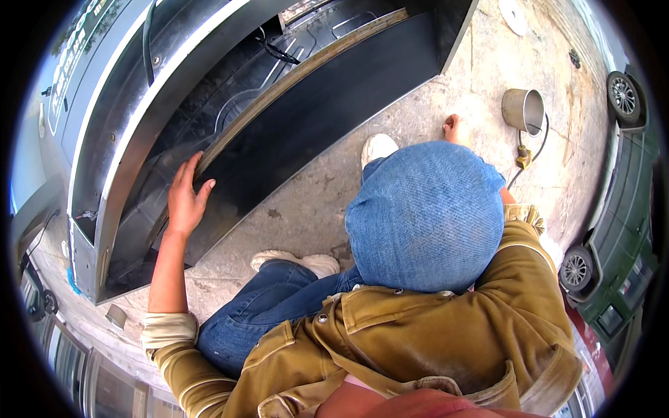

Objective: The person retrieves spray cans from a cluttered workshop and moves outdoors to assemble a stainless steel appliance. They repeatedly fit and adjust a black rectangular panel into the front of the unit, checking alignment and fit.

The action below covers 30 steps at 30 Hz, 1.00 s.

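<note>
My left hand point(187, 195) lies with fingers apart on the yellowish-brown top edge point(293, 73) of a long dark panel point(313, 111). This panel forms the near side of a large open metal casing point(132, 143). Inside the casing are thin bent metal rods or tubes point(233, 108) and a black cable point(277, 50). Past my raised denim knee point(425, 216), my right hand point(454, 129) shows only in part, its fingers curled. Whatever it may hold is hidden from view.
A round metal can point(523, 110) lies on the paving at the right, beside a dark cord with a yellow fitting point(524, 157). Farther off are a white disc point(513, 17) and a green car point(624, 223). A small cylinder point(116, 317) stands near the casing's left corner.
</note>
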Available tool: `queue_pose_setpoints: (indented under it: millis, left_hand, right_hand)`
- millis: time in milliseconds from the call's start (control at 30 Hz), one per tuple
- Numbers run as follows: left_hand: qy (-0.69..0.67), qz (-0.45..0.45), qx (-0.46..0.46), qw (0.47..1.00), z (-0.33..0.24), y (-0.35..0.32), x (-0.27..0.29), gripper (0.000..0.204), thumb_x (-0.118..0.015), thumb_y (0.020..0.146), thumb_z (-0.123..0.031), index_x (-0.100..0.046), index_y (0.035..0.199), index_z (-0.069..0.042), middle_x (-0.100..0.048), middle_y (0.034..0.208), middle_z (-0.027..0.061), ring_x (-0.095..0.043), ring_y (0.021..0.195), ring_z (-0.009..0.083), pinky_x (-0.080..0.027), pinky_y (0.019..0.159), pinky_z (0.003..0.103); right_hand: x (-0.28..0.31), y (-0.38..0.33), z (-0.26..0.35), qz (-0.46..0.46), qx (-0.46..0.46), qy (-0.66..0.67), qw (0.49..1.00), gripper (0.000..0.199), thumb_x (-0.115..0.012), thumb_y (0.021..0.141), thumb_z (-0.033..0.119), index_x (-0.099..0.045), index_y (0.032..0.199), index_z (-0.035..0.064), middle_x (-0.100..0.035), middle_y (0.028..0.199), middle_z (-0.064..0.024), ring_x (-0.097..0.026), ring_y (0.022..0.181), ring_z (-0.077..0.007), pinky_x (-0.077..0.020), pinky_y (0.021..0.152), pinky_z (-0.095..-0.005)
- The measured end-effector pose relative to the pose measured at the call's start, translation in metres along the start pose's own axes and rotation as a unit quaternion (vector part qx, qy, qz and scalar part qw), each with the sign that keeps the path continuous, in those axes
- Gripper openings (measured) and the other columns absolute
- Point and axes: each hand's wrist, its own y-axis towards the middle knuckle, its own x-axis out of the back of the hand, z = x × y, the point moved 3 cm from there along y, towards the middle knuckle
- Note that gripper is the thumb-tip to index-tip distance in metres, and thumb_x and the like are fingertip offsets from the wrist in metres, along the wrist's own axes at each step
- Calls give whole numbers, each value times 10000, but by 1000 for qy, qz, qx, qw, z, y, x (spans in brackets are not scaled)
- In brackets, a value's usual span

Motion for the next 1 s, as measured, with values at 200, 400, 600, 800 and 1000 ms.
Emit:
queue_pose_setpoints:
  millis: [200,400,600,800,1000]
  left_hand:
    - [-1,3,2,1000,4,3,0,564,-705,764,-103,-483,1281,-70,-556,1191,170,-538,1096,359,-441,914,385]
    - [-12,4,-1,1000,10,6,-3,562,-706,762,-105,-487,1279,-68,-552,1205,172,-532,1109,358,-435,927,384]
    - [-17,6,6,1000,6,5,-2,571,-718,748,-110,-488,1270,-68,-552,1204,174,-530,1109,362,-435,927,384]
    - [-2,13,-12,1000,2,-2,1,583,-750,713,-142,-496,1233,-69,-565,1188,168,-544,1085,369,-453,898,394]
    - [33,20,-29,999,-9,-1,1,611,-770,708,-234,-497,1234,-86,-590,1157,162,-576,1038,362,-478,848,397]
  right_hand:
    - [-1,-1,1,-51,-5,18,998,228,-657,778,121,-589,972,24,-667,888,-166,-626,915,-313,-486,797,-389]
    - [-5,13,-13,-23,-8,12,1000,161,-645,784,129,-632,915,37,-672,867,-155,-638,866,-312,-494,774,-394]
    - [-5,15,-13,-16,-4,3,1000,126,-636,782,140,-654,873,56,-671,849,-162,-644,839,-310,-496,762,-394]
    - [-3,12,-9,-18,2,-4,1000,125,-626,790,154,-658,873,66,-670,848,-163,-643,838,-316,-495,763,-400]
    - [0,4,-3,-11,-37,9,999,128,-620,799,157,-651,892,76,-669,872,-163,-637,877,-317,-488,785,-411]
